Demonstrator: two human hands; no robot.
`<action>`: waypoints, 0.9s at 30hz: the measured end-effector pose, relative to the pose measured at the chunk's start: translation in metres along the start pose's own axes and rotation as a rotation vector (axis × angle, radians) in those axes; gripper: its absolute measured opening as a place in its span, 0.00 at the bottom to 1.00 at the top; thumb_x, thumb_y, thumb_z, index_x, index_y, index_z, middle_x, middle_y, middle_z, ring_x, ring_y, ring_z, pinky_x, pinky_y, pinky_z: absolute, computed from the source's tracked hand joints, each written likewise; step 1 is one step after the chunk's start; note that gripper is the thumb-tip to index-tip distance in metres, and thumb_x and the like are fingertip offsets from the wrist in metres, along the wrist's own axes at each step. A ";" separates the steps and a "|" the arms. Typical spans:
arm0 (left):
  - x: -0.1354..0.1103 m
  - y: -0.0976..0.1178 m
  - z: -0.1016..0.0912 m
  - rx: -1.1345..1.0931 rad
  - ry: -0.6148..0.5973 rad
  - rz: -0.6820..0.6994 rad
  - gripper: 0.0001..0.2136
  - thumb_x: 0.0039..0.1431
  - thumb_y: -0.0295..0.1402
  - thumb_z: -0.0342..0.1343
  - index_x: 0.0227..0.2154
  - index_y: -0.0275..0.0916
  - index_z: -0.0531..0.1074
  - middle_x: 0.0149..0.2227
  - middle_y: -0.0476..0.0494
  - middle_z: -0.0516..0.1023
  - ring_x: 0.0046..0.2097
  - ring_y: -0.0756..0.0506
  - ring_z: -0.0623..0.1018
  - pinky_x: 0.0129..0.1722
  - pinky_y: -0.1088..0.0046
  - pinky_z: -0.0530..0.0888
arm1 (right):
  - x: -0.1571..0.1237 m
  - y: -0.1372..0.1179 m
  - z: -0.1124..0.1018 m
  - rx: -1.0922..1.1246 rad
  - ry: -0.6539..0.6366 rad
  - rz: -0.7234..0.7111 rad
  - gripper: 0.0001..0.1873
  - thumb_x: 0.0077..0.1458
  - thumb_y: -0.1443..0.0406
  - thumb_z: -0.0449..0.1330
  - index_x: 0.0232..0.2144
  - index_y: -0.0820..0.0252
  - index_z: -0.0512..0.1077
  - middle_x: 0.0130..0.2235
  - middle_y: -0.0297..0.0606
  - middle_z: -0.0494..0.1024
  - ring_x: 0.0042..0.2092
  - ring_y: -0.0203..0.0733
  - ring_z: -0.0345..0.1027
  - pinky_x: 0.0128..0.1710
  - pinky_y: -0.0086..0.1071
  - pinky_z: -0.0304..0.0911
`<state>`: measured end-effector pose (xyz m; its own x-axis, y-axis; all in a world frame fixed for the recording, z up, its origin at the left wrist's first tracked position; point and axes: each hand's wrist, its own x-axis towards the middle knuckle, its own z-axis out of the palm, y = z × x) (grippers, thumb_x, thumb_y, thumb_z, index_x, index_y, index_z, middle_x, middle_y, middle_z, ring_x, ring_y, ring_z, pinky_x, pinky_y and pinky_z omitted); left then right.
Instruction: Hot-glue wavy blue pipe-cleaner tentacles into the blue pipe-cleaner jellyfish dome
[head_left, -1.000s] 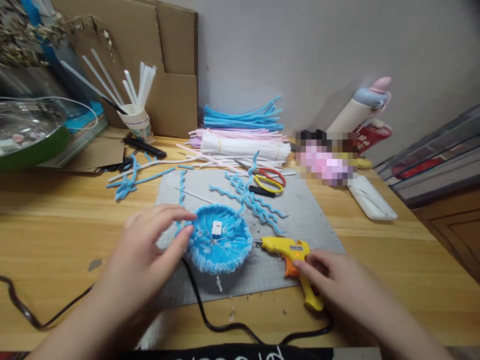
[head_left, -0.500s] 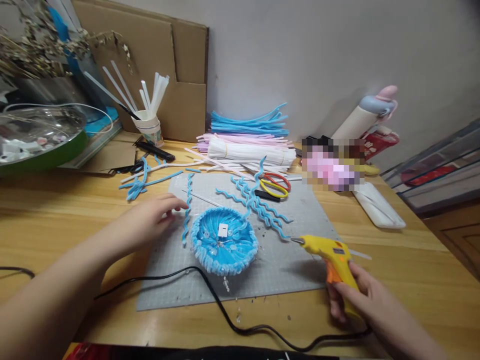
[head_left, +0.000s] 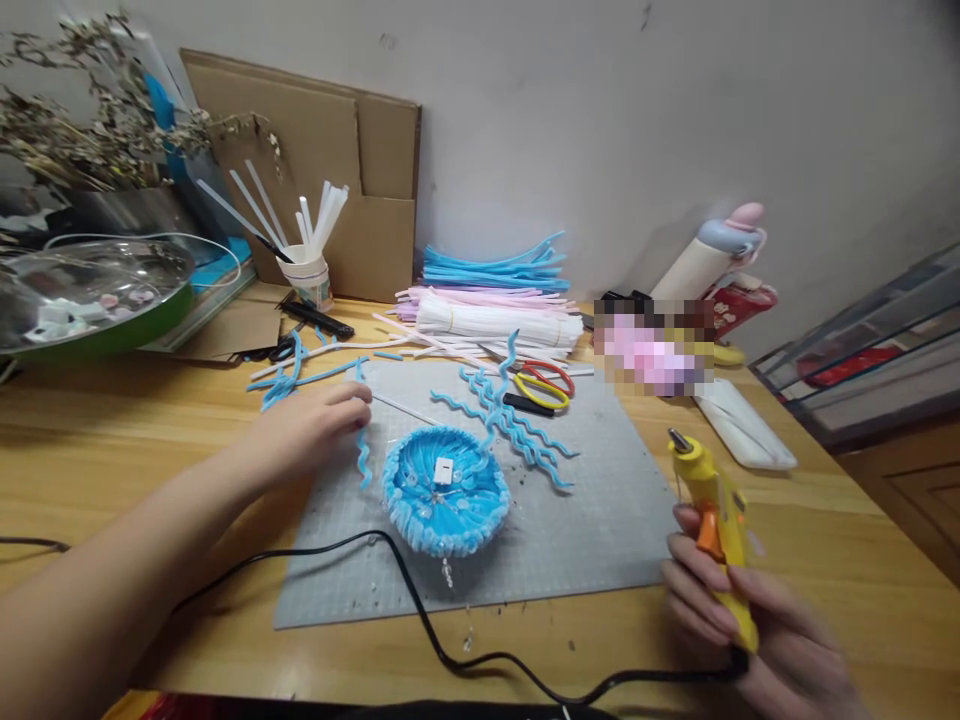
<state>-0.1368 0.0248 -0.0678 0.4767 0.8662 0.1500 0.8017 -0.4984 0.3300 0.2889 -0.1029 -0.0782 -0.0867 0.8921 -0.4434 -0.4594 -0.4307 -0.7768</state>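
My right hand (head_left: 720,600) is wrapped round the handle of a yellow hot glue gun (head_left: 701,475), its nozzle tilted upward beyond the mat's right side. At the left of the mat, my left hand (head_left: 330,415) has its fingers closed on a wavy blue pipe cleaner (head_left: 364,460); its middle is hidden by the fingers. A blue fuzzy bowl-shaped piece (head_left: 446,540) rests on the mat, with a small white block (head_left: 444,471) and clear beads inside. One wavy strip stands up from its rim. Several wavy blue pipe cleaners (head_left: 517,425) lie just right of it.
A grey cutting mat (head_left: 600,540) covers the table's middle. The black cord (head_left: 416,600) crosses its front. Scissors (head_left: 544,390) lie behind the wavy strips. Bundled pipe cleaners (head_left: 495,318) sit against the wall; a cup (head_left: 307,275) holds glue sticks. A green-rimmed bowl (head_left: 135,315) stands left.
My right hand has lifted and turned the glue gun from pointing left to pointing up. My left hand has closed on the wavy pipe cleaner, which has shifted slightly left.
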 end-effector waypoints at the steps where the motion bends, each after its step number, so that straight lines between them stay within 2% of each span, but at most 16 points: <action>1: -0.005 0.000 -0.005 -0.007 0.053 -0.012 0.08 0.62 0.31 0.48 0.30 0.41 0.72 0.46 0.45 0.77 0.46 0.46 0.77 0.44 0.74 0.71 | 0.000 -0.003 0.002 0.026 -0.017 0.002 0.16 0.40 0.55 0.73 0.34 0.45 0.76 0.23 0.29 0.59 0.20 0.32 0.47 0.19 0.29 0.51; 3: -0.016 0.004 -0.015 -0.016 0.169 -0.053 0.09 0.65 0.30 0.45 0.34 0.40 0.70 0.47 0.43 0.77 0.46 0.46 0.77 0.41 0.74 0.72 | 0.001 -0.009 0.003 0.057 -0.063 0.008 0.15 0.40 0.54 0.73 0.29 0.46 0.74 0.20 0.26 0.53 0.19 0.33 0.39 0.16 0.28 0.46; 5: -0.027 0.012 -0.023 -0.015 0.281 -0.100 0.06 0.66 0.29 0.47 0.37 0.40 0.69 0.45 0.44 0.78 0.44 0.47 0.77 0.39 0.75 0.72 | 0.004 -0.016 0.005 0.055 -0.098 -0.006 0.17 0.39 0.51 0.73 0.24 0.47 0.71 0.17 0.23 0.45 0.19 0.34 0.31 0.13 0.27 0.39; 7: -0.033 0.025 -0.029 -0.008 0.373 -0.099 0.05 0.64 0.28 0.50 0.38 0.41 0.70 0.42 0.47 0.78 0.44 0.47 0.77 0.42 0.74 0.73 | 0.008 -0.022 0.012 0.062 -0.086 -0.066 0.20 0.37 0.48 0.73 0.20 0.47 0.69 0.15 0.22 0.44 0.18 0.34 0.30 0.11 0.27 0.36; 8: -0.035 0.033 -0.031 -0.001 0.411 -0.069 0.05 0.63 0.27 0.52 0.37 0.42 0.71 0.42 0.48 0.78 0.44 0.47 0.77 0.45 0.72 0.73 | 0.010 -0.024 0.017 0.074 -0.068 -0.108 0.19 0.37 0.48 0.73 0.20 0.47 0.69 0.14 0.24 0.49 0.17 0.33 0.33 0.11 0.26 0.38; 10: -0.034 0.051 -0.033 0.027 0.497 0.044 0.06 0.61 0.25 0.55 0.36 0.43 0.73 0.41 0.49 0.78 0.43 0.48 0.78 0.47 0.72 0.73 | 0.014 -0.024 0.035 0.109 -0.050 -0.184 0.16 0.37 0.48 0.73 0.22 0.47 0.74 0.19 0.31 0.68 0.17 0.32 0.47 0.12 0.25 0.50; 11: -0.033 0.059 -0.034 0.040 0.517 0.077 0.06 0.61 0.25 0.56 0.36 0.44 0.73 0.41 0.49 0.79 0.42 0.48 0.78 0.46 0.72 0.74 | 0.016 -0.023 0.046 0.094 -0.093 -0.171 0.14 0.38 0.48 0.72 0.24 0.46 0.77 0.27 0.35 0.78 0.20 0.33 0.59 0.17 0.27 0.60; 12: -0.031 0.067 -0.034 0.052 0.529 0.093 0.07 0.61 0.25 0.56 0.37 0.45 0.74 0.41 0.49 0.79 0.42 0.48 0.78 0.45 0.72 0.74 | 0.018 -0.021 0.058 0.065 -0.165 -0.132 0.14 0.40 0.48 0.71 0.27 0.46 0.80 0.38 0.38 0.82 0.27 0.37 0.69 0.25 0.32 0.69; 13: -0.029 0.075 -0.034 0.059 0.542 0.094 0.07 0.60 0.25 0.56 0.37 0.45 0.74 0.41 0.49 0.79 0.42 0.48 0.78 0.45 0.71 0.74 | 0.019 -0.019 0.071 0.037 -0.261 -0.083 0.12 0.42 0.51 0.70 0.30 0.47 0.81 0.45 0.39 0.81 0.35 0.41 0.74 0.35 0.35 0.72; 15: -0.026 0.087 -0.031 0.056 0.547 0.079 0.08 0.60 0.25 0.57 0.38 0.45 0.74 0.42 0.49 0.78 0.43 0.48 0.78 0.46 0.70 0.74 | 0.023 -0.012 0.093 0.015 -0.428 -0.004 0.10 0.48 0.59 0.67 0.35 0.52 0.82 0.53 0.40 0.78 0.47 0.44 0.75 0.49 0.37 0.69; 18: -0.026 0.097 -0.025 0.058 0.539 0.075 0.09 0.61 0.23 0.56 0.39 0.45 0.73 0.43 0.48 0.78 0.43 0.48 0.77 0.47 0.70 0.73 | 0.028 0.001 0.116 0.093 -0.571 0.109 0.15 0.50 0.64 0.65 0.42 0.56 0.80 0.56 0.40 0.76 0.54 0.44 0.72 0.58 0.38 0.63; 20: -0.027 0.100 -0.021 0.080 0.526 0.085 0.10 0.61 0.23 0.56 0.40 0.45 0.73 0.43 0.48 0.77 0.43 0.47 0.77 0.46 0.69 0.73 | 0.032 0.009 0.123 0.153 -0.587 0.157 0.17 0.49 0.64 0.65 0.44 0.57 0.79 0.54 0.40 0.78 0.54 0.45 0.72 0.59 0.40 0.62; 24: -0.028 0.104 -0.015 0.115 0.475 0.086 0.12 0.60 0.23 0.55 0.43 0.47 0.71 0.45 0.47 0.76 0.45 0.44 0.76 0.47 0.64 0.72 | 0.035 0.018 0.126 0.140 -0.555 0.157 0.16 0.49 0.65 0.66 0.42 0.60 0.79 0.50 0.42 0.81 0.53 0.46 0.73 0.58 0.40 0.64; 25: -0.028 0.107 -0.013 0.108 0.488 0.079 0.14 0.60 0.23 0.56 0.45 0.47 0.71 0.46 0.46 0.75 0.46 0.44 0.76 0.48 0.63 0.72 | 0.036 0.019 0.126 0.136 -0.551 0.152 0.15 0.49 0.65 0.66 0.42 0.60 0.80 0.49 0.41 0.81 0.52 0.45 0.74 0.57 0.40 0.64; 27: -0.028 0.114 -0.007 0.029 0.637 0.034 0.15 0.57 0.22 0.58 0.44 0.47 0.70 0.46 0.46 0.72 0.45 0.44 0.75 0.48 0.62 0.72 | 0.036 0.017 0.126 0.154 -0.553 0.130 0.14 0.50 0.65 0.66 0.41 0.58 0.80 0.48 0.39 0.82 0.52 0.43 0.74 0.56 0.38 0.65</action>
<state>-0.0617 -0.0560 -0.0283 0.2015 0.6974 0.6877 0.8034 -0.5193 0.2913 0.1663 -0.0606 -0.0513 -0.5802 0.7897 -0.1996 -0.5335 -0.5536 -0.6394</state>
